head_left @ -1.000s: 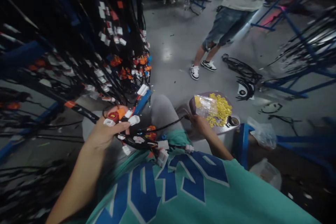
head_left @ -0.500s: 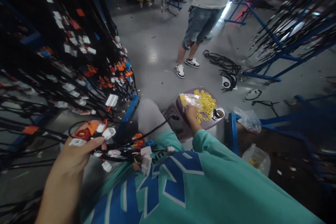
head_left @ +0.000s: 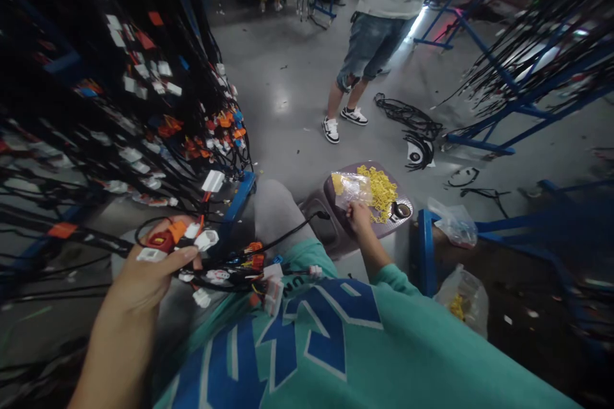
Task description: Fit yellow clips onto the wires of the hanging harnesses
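R hand (head_left: pixel 361 217) moved to bag (head_left: pixel 352 188) edge, nr yellow pcs (head_left: pixel 382 188)

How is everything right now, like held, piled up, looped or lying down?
Wire harness: held in the left hand
Plastic stool: upright
Clear bag: lying on the stool
Right hand: at the clear bag, grip unclear
Yellow plastic pieces: heaped loose
Tape roll: lying on the stool
Black cables: loosely looped

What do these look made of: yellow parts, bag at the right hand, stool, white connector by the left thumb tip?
Yellow parts: likely plastic, fairly matte; opaque, even colour.
Bag: thin, glossy clear plastic film; bright glints, yellow shows through.
Stool: probably moulded plastic, low sheen; uniform muted purple, rounded edges.
Connector: probably rigid white plastic, crisp boxy shape; finish unclear.
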The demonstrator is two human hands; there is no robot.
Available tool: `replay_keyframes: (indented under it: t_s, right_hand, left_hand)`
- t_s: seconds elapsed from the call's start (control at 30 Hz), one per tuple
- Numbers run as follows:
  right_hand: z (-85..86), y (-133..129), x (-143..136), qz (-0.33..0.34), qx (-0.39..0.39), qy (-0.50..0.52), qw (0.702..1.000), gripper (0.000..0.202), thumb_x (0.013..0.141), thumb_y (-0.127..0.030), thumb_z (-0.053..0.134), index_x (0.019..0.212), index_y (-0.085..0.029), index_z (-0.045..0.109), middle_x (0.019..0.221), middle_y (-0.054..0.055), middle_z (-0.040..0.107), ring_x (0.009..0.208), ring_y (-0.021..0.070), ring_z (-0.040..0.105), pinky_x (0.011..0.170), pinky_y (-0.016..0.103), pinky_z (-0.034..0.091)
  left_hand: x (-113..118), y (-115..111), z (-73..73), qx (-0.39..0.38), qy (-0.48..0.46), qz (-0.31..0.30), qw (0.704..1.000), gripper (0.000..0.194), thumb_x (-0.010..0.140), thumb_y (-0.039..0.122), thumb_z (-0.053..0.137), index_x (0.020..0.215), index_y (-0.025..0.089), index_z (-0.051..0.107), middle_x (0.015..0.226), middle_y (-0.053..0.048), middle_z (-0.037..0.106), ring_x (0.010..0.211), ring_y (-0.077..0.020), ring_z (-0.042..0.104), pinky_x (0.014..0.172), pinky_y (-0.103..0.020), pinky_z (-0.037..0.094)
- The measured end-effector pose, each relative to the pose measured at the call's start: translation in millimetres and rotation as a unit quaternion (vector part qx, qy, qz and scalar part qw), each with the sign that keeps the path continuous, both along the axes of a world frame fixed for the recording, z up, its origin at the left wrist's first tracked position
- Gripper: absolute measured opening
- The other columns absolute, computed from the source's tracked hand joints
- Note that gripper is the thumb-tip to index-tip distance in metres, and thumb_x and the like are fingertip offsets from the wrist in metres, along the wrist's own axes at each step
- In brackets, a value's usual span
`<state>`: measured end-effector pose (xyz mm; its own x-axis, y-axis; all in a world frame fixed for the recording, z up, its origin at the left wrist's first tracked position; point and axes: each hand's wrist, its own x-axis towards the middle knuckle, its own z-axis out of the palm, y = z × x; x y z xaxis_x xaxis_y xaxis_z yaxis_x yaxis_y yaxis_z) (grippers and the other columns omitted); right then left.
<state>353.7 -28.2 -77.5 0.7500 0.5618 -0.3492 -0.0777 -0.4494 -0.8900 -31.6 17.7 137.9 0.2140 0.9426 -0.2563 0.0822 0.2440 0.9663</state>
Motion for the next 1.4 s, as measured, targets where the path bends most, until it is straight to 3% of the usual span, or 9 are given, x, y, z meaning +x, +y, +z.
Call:
replay_keyframes:
  t_s: [0.1, 0.2, 0.33, 0.43, 0.57, 0.7, 1.03, 1.13, 1.4]
  right_hand:
    - [12.2, -19.4, -11.1, -0.013, 0.053, 0.099, 0.994, 0.013, 0.081, -0.023, 0.050, 0.069, -0.018, 0.048, 0.055, -0.005, 0.050, 0.042, 0.0061, 0.044, 0.044, 0.017, 0.043]
    - [33.0, -30.2, -25.2, 0.015, 0.104, 0.185, 0.977, 0.009, 0.074, -0.025, 0.057, 0.072, -0.019, 0.052, 0.059, -0.004, 0.056, 0.047, 0.0067, 0.050, 0.048, 0.017, 0.048]
    - [71.0, -25.8, -51.8, 0.083, 0.163, 0.284, 0.941, 0.024, 0.060, -0.027, 0.072, 0.080, -0.020, 0.060, 0.069, -0.003, 0.064, 0.054, 0.0067, 0.057, 0.051, 0.016, 0.051]
    - [103.1, -16.4, -79.6, 0.164, 0.216, 0.335, 0.902, 0.031, 0.052, -0.028, 0.081, 0.077, -0.022, 0.064, 0.066, -0.005, 0.065, 0.052, 0.0059, 0.056, 0.048, 0.014, 0.049]
    - [143.9, -7.1, -122.9, 0.318, 0.296, 0.344, 0.833, 0.019, 0.060, -0.029, 0.080, 0.072, -0.022, 0.067, 0.065, -0.004, 0.066, 0.049, 0.0070, 0.056, 0.047, 0.018, 0.049]
    - [171.4, -1.1, -159.5, 0.418, 0.304, 0.319, 0.794, 0.013, 0.065, -0.029, 0.078, 0.070, -0.021, 0.069, 0.067, -0.002, 0.065, 0.053, 0.0085, 0.056, 0.049, 0.020, 0.048]
    - [188.9, 8.9, -203.6, 0.494, 0.303, 0.227, 0.783, 0.009, 0.074, -0.031, 0.072, 0.078, -0.024, 0.075, 0.068, 0.000, 0.062, 0.061, 0.0102, 0.056, 0.058, 0.024, 0.046]
    - [189.0, 8.2, -207.7, 0.493, 0.289, 0.246, 0.782, 0.010, 0.069, -0.032, 0.076, 0.075, -0.024, 0.075, 0.076, 0.001, 0.065, 0.065, 0.0112, 0.057, 0.060, 0.025, 0.047]
    - [188.6, 5.0, -211.7, 0.465, 0.228, 0.323, 0.792, 0.023, 0.061, -0.036, 0.081, 0.075, -0.021, 0.070, 0.056, -0.003, 0.061, 0.050, 0.0091, 0.053, 0.047, 0.022, 0.041]
  left_hand:
    - [-1.5, 2.3, -0.7, -0.008, -0.002, -0.016, 1.000, 0.037, 0.053, 0.016, 0.077, 0.084, 0.020, 0.057, 0.050, 0.005, 0.060, 0.041, -0.0132, 0.054, 0.042, -0.022, 0.042]
    - [-1.1, 1.7, -0.8, -0.012, -0.006, -0.016, 1.000, 0.038, 0.052, 0.015, 0.076, 0.084, 0.019, 0.056, 0.050, 0.005, 0.060, 0.041, -0.0130, 0.054, 0.043, -0.021, 0.042]
    - [1.0, -1.8, -0.1, -0.002, -0.025, -0.015, 1.000, 0.039, 0.051, 0.017, 0.076, 0.084, 0.018, 0.055, 0.050, 0.005, 0.061, 0.040, -0.0116, 0.054, 0.043, -0.020, 0.041]
    - [1.4, -4.3, -1.4, 0.003, -0.044, -0.017, 0.999, 0.041, 0.051, 0.019, 0.078, 0.086, 0.017, 0.056, 0.051, 0.005, 0.060, 0.040, -0.0111, 0.054, 0.041, -0.019, 0.040]
    - [0.0, -7.1, -6.6, 0.017, -0.081, -0.018, 0.996, 0.042, 0.053, 0.023, 0.079, 0.087, 0.015, 0.056, 0.054, 0.005, 0.059, 0.041, -0.0103, 0.054, 0.041, -0.019, 0.041]
    - [-2.5, -9.9, -11.8, 0.026, -0.126, -0.015, 0.992, 0.046, 0.049, 0.024, 0.080, 0.086, 0.015, 0.054, 0.057, 0.005, 0.058, 0.040, -0.0104, 0.054, 0.040, -0.020, 0.044]
    - [-13.4, -15.6, -22.2, 0.041, -0.212, -0.069, 0.974, 0.044, 0.052, 0.022, 0.081, 0.084, 0.015, 0.053, 0.067, 0.004, 0.060, 0.046, -0.0097, 0.057, 0.043, -0.021, 0.048]
    - [-15.0, -15.3, -24.6, 0.045, -0.216, -0.075, 0.973, 0.043, 0.052, 0.023, 0.082, 0.084, 0.015, 0.053, 0.069, 0.003, 0.060, 0.048, -0.0098, 0.058, 0.044, -0.020, 0.049]
    - [-15.0, -14.7, -27.0, 0.045, -0.209, -0.080, 0.974, 0.042, 0.053, 0.022, 0.082, 0.084, 0.015, 0.053, 0.071, 0.003, 0.060, 0.048, -0.0093, 0.057, 0.044, -0.020, 0.050]
